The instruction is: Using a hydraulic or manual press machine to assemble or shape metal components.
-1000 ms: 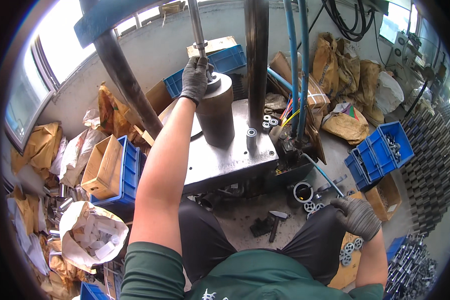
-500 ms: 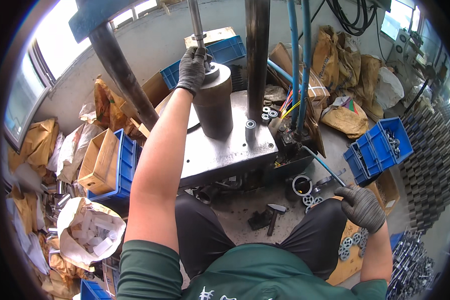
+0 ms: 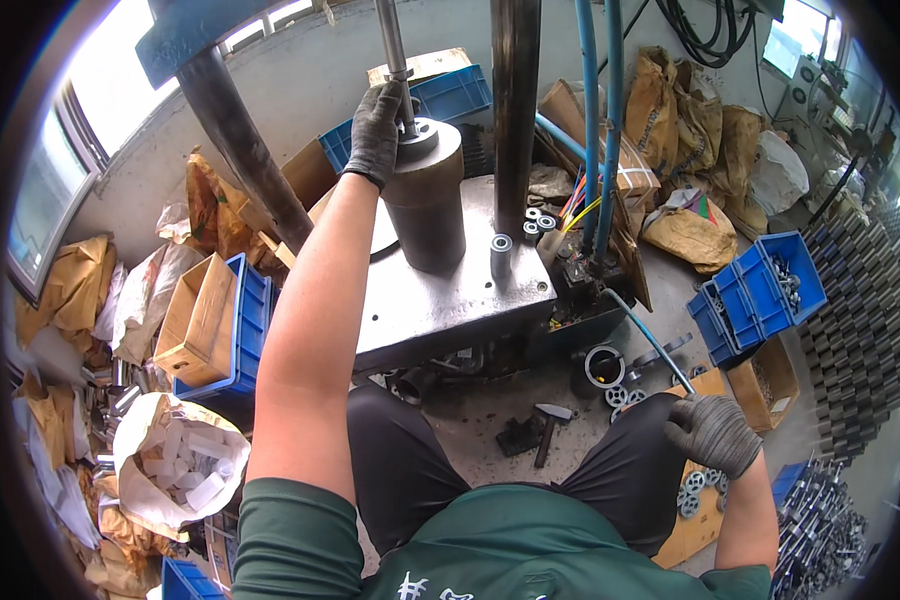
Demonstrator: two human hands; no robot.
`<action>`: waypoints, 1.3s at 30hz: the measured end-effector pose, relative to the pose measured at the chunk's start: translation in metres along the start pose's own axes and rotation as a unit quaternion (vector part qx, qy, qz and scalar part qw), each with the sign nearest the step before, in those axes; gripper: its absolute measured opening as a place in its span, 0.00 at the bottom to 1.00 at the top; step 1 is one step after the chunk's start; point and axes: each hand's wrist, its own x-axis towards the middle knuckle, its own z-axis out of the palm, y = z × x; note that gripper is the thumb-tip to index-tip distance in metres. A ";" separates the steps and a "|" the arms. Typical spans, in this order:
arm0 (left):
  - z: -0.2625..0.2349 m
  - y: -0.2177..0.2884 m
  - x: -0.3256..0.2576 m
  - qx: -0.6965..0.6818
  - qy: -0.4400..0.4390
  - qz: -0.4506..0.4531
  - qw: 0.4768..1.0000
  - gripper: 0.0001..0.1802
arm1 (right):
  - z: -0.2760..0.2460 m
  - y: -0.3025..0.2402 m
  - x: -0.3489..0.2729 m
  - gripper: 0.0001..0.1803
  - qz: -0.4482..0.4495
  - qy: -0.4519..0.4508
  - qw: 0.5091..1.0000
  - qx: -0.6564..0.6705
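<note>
My left hand (image 3: 375, 135), in a dark grey glove, reaches up to the press and is closed around the lower end of a vertical steel rod (image 3: 394, 45). The rod's tip comes down into the ring on top of a thick metal cylinder (image 3: 425, 215), which stands upright on the steel press table (image 3: 430, 310). At the right, over my knee, my gloved right hand (image 3: 718, 434) is wrapped round the end of a blue lever (image 3: 655, 345). The lever slopes up to the pump unit beside the press.
Small bearing-like rollers (image 3: 500, 257) stand on the table's right corner. A dark steel column (image 3: 515, 120) rises behind. On the floor lie a hammer (image 3: 548, 430) and ring-shaped parts. Blue crates (image 3: 770, 285) stand right; a sack of white pieces (image 3: 180, 465) is at left.
My right hand has moved down a little, with the lever's end lower. My left hand has shifted slightly up and left at the rod.
</note>
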 end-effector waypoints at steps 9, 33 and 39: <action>-0.002 -0.001 0.000 0.014 -0.011 -0.033 0.999 0.30 | -0.016 -0.001 0.007 0.16 -0.033 0.017 0.999 -0.007; -0.003 -0.005 0.006 -0.049 0.003 -0.072 0.996 0.24 | -0.025 0.009 0.010 0.18 -0.028 -0.001 1.000 0.007; -0.001 0.000 0.005 -0.062 0.001 -0.085 0.994 0.26 | -0.030 0.008 0.016 0.16 -0.035 0.095 0.993 0.053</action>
